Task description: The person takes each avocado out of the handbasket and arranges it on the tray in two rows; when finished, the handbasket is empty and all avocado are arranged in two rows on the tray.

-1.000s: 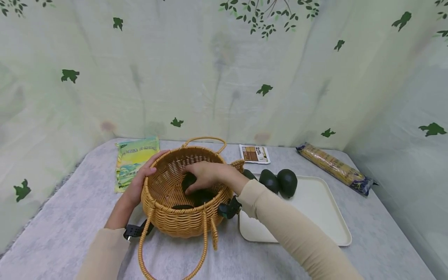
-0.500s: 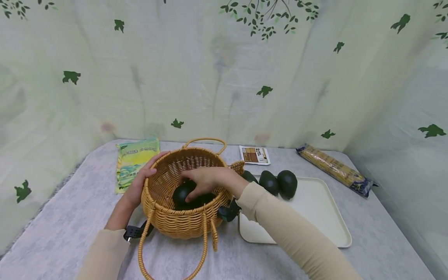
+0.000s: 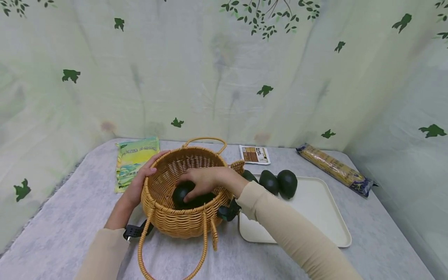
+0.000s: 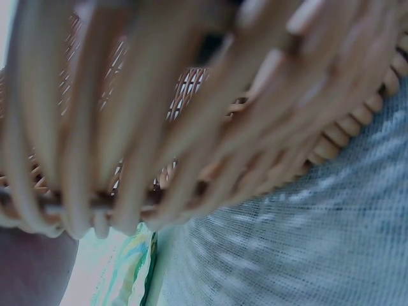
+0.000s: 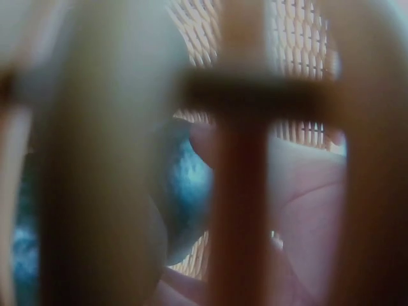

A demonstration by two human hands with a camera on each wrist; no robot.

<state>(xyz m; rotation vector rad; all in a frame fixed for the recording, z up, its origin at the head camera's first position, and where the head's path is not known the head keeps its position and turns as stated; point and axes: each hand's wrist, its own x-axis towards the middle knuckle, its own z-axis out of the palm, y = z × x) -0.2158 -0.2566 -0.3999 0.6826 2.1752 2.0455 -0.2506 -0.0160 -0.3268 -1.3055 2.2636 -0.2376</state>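
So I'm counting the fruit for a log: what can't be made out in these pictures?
- Head view: right hand and woven wicker basket wall hide how many dark green avocados lie inside.
- Right wrist view: blurred basket weave blocks the grip.
- Left wrist view: blur; left hand unreadable.

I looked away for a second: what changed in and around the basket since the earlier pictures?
The right hand closed round a dark avocado inside the wicker basket and raised it slightly toward the near left. The left hand kept holding the basket's rim; the avocados on the tray and the packets stayed put.
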